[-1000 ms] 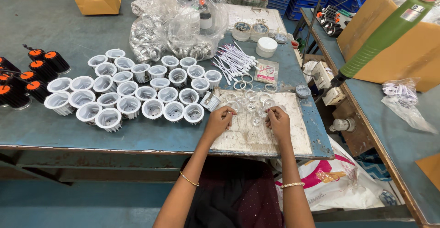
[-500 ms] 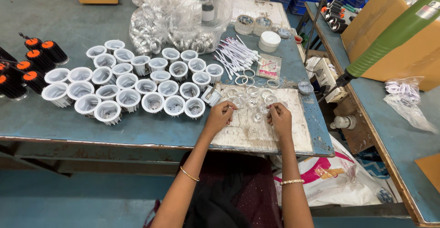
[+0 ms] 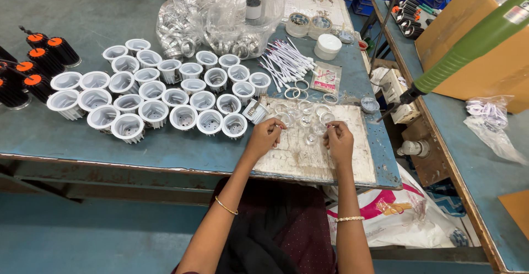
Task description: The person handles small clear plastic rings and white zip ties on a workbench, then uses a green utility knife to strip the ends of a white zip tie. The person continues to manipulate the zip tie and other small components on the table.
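A worn blue-grey metal table [image 3: 82, 141] fills most of the frame, its rusted front edge running across the middle. At centre left, white finned cup-shaped housings [image 3: 160, 95] are set upright in close rows. Black finned parts with orange tops [image 3: 38, 67] are grouped at the far left edge. Clear plastic bags of metal rings [image 3: 215, 20] are heaped at upper centre, with a bundle of white sticks [image 3: 286, 62] just to their right. A scuffed white board [image 3: 314, 152] is laid at lower centre, and small clear lenses [image 3: 306, 121] are scattered on it.
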